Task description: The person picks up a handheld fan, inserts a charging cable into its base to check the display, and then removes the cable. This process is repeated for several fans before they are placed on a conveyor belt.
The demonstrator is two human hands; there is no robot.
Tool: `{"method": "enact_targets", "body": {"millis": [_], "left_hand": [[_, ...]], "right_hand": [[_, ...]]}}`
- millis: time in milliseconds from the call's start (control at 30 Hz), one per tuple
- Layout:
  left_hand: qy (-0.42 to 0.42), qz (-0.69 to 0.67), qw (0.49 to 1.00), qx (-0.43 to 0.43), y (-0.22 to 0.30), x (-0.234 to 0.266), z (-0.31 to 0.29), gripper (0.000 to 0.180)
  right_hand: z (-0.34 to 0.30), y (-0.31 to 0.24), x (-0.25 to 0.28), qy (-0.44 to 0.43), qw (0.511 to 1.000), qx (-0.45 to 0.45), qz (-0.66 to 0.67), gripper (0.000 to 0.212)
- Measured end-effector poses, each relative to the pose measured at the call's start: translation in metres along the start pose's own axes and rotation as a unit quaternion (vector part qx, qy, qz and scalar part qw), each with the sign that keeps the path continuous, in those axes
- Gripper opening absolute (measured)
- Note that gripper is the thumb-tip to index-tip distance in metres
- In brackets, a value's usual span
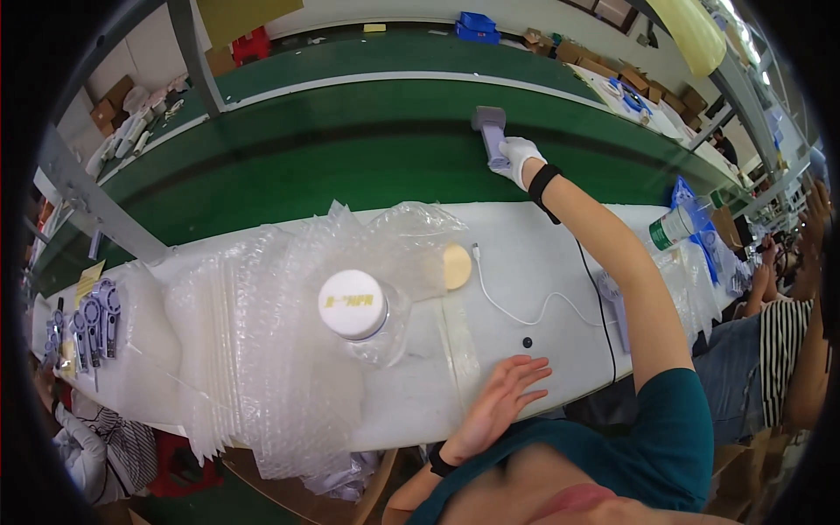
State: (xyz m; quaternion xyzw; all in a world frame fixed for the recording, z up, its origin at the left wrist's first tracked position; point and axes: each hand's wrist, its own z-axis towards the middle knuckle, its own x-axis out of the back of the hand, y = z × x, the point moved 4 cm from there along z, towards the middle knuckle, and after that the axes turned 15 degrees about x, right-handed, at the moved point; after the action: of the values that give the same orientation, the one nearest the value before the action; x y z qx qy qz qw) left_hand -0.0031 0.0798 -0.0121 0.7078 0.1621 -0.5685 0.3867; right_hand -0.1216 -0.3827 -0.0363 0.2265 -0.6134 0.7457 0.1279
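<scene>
The right hand (518, 157), in a white glove, is stretched far forward over the green conveyor belt (350, 149) with its fingers closed around the lower end of a grey handheld device (492, 133). The device lies well beyond the far edge of the white table (560, 262), its long axis running away from the person and its broader head at the far end. The bare left hand (503, 394) rests flat near the table's front edge with fingers spread and nothing in it, well apart from the device and just beside a pile of bubble-wrap bags (262, 332).
</scene>
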Motion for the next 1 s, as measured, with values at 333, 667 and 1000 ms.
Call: {"method": "enact_targets", "body": {"millis": [333,667,1000], "left_hand": [[0.033,0.011,0.999,0.003,0.002,0.012,0.002,0.037],[0.061,0.067,0.996,-0.016,-0.001,0.012,0.010,0.035],[0.171,0.152,0.972,-0.043,-0.006,0.005,0.008,0.039]], "right_hand": [[-0.174,-0.182,0.060,-0.217,0.924,0.125,0.288,0.038],[-0.372,-0.100,0.111,-0.071,0.858,-0.033,-0.508,0.048],[-0.374,-0.104,0.084,0.068,0.925,0.007,-0.373,0.046]]}}
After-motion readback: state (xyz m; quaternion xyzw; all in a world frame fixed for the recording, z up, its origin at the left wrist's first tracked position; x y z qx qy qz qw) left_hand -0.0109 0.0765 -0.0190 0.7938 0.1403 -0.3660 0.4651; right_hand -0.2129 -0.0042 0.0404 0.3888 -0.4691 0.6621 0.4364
